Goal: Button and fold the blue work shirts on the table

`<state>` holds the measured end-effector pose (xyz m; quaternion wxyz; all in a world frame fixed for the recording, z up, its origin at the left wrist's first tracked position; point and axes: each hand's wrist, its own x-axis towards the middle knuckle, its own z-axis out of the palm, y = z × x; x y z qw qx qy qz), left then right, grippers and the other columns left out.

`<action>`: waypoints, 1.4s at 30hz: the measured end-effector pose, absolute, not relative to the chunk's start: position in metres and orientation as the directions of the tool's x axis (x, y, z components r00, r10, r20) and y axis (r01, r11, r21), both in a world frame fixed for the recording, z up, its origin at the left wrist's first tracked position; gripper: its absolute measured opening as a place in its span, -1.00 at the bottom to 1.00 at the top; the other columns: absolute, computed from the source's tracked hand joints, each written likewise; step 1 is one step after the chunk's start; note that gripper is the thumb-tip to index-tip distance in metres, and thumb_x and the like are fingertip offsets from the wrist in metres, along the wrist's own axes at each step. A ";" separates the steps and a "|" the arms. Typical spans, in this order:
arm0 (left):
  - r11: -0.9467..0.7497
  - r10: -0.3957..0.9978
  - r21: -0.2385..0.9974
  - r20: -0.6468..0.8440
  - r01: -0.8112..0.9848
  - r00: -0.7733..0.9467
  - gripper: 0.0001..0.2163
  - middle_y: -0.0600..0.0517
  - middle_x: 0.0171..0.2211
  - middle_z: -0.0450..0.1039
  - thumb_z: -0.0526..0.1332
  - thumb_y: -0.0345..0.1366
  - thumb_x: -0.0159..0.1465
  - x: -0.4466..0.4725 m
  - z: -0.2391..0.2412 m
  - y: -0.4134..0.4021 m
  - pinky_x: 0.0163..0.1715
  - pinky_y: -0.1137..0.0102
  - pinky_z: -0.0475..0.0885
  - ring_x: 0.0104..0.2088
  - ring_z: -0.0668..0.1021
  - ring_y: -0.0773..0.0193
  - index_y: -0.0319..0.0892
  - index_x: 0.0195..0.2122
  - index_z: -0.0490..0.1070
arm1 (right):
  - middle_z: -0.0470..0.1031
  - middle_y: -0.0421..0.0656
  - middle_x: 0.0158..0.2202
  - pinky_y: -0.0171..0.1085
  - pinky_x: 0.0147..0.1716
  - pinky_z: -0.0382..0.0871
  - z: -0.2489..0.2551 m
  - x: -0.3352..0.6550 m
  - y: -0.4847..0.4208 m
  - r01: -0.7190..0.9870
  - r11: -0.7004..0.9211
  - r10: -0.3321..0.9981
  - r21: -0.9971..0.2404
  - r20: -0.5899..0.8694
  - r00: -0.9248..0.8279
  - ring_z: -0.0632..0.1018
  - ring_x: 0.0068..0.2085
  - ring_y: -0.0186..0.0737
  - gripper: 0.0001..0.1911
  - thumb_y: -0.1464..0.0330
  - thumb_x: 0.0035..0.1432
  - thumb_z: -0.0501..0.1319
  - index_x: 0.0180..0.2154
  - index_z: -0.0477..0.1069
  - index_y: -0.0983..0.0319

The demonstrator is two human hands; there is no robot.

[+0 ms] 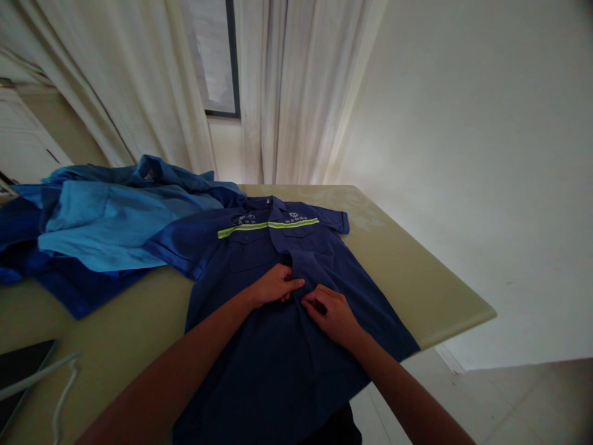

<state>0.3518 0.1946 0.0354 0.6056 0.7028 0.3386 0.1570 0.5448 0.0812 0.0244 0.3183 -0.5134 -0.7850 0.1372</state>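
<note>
A navy short-sleeved work shirt (259, 352) lies front side up on the table, its collar at the far end and its hem hanging over the near edge. Across its chest runs a yellow-and-grey reflective stripe (269, 226), with white printing above. My left hand (277, 284) is closed on the shirt's front placket, partly under a raised fold of cloth. Just to its right, my right hand (330, 311) pinches the same front edge a little lower. Any button between the fingers is too small to make out.
Lighter blue garments (125, 216) lie heaped at the left, touching the shirt's sleeve. A dark flat device (28, 364) with a white cable (62, 395) sits at the near left. The pale table (393, 266) ends beside a white wall; curtains (315, 93) hang behind.
</note>
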 end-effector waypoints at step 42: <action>-0.828 0.385 0.518 0.248 0.215 0.889 -0.72 -0.16 0.06 0.57 0.25 -0.19 0.30 0.352 0.034 0.174 0.26 0.03 0.28 0.16 0.49 -0.09 -0.14 -0.02 0.59 | 0.51 -0.19 -0.43 -0.27 -0.40 0.38 0.046 0.569 0.088 0.666 0.240 0.883 -0.706 0.443 0.152 0.48 -0.44 -0.23 -0.62 0.06 0.44 0.14 -0.29 0.48 0.19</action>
